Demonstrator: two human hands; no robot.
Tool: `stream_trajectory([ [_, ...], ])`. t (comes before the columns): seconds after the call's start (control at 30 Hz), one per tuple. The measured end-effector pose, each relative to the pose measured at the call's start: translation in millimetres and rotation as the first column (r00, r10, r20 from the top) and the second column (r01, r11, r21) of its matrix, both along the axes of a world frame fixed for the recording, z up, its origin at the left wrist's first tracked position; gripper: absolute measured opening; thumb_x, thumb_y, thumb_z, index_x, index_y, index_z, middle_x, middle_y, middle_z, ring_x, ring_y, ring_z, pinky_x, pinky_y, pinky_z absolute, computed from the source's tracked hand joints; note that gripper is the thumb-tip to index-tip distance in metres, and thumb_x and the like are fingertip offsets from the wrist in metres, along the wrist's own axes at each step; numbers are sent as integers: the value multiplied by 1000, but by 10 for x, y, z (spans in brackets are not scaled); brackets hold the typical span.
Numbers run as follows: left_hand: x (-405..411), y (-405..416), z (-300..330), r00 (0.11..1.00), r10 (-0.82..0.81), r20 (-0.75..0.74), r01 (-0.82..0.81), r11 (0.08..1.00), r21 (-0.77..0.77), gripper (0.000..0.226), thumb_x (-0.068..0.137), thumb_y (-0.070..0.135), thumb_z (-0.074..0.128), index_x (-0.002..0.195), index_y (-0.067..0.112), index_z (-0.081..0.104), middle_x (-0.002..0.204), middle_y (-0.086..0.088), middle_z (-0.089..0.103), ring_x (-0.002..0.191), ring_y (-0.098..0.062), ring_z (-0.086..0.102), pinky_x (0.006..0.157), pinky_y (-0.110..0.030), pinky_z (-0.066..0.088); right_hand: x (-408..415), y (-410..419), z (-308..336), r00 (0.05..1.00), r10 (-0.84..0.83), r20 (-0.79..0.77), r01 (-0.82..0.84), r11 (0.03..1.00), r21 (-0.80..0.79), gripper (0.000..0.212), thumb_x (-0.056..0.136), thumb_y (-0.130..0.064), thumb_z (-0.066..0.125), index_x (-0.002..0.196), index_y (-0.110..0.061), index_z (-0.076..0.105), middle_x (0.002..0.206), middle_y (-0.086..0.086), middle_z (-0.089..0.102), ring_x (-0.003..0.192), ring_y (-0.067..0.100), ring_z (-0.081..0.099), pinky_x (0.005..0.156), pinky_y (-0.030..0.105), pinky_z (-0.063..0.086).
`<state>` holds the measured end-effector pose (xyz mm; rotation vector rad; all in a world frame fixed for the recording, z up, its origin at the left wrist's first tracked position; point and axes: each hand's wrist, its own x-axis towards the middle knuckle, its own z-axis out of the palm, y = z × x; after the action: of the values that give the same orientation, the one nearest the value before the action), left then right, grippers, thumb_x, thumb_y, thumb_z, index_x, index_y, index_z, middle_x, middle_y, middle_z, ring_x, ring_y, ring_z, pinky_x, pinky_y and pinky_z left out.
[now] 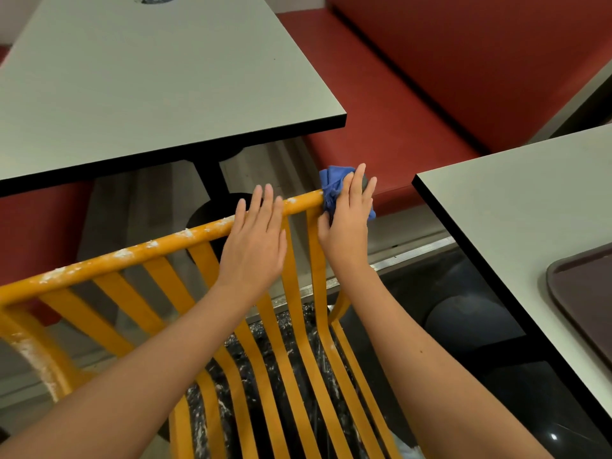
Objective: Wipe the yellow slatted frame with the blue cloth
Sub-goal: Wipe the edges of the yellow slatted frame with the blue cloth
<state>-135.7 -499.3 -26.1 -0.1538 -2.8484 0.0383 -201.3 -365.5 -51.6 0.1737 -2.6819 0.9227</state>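
Note:
The yellow slatted frame (139, 253) is a chair back with a rounded top rail running from lower left to upper right. White powdery residue speckles the rail's left and middle stretch. The blue cloth (332, 183) is bunched over the rail's right end. My right hand (347, 220) presses on the cloth there, thumb hooked under the rail. My left hand (255, 240) lies flat on the rail just left of it, fingers spread, holding nothing. Several yellow slats drop from the rail toward the seat.
A grey table (149, 87) with a black edge stands beyond the chair on a black pedestal. A second grey table (516, 220) at right carries a brown tray (586, 293). A red bench (430, 77) fills the background. Dark glossy floor lies below.

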Motion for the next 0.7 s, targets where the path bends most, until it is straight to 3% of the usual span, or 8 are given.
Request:
stream_trajectory([
  [0.13,72,-31,-60,1000,-6,13,6,1000,-10,55,92,24,22,137,-2,39,145,-20,37,134,-32,35,110,-47,25,-49,150,-24,991,108,-77,-88,971,222,64,88,-5,58,144,2,27,154,20,20,142,44,10,114,50,12],
  [0.23,67,-6,-64,1000,-3,18,2,1000,21,56,91,24,20,138,-1,38,145,-20,36,135,-32,34,111,-48,28,-166,236,74,984,174,-48,-149,933,328,63,90,2,52,146,-1,22,156,16,16,145,38,5,116,47,9],
  [0.43,71,11,-67,999,9,31,-11,998,62,57,90,25,18,139,-1,35,147,-19,33,137,-31,31,112,-46,24,-51,28,186,996,89,25,-92,921,379,57,96,4,33,147,1,9,157,19,2,144,40,-6,117,49,3],
  [0.6,75,18,-64,1000,-1,14,0,998,66,50,92,17,36,139,-1,36,147,-20,33,137,-31,30,112,-47,24,-19,117,218,958,286,9,-255,840,479,59,95,3,35,148,0,10,157,19,5,144,39,-1,117,48,5],
  [0.7,82,10,-42,1000,-13,12,13,997,70,50,91,15,40,138,-2,37,146,-20,34,136,-31,32,112,-47,25,-140,260,231,979,197,56,-199,852,484,60,95,1,38,148,0,9,157,19,4,144,39,1,117,48,11],
])
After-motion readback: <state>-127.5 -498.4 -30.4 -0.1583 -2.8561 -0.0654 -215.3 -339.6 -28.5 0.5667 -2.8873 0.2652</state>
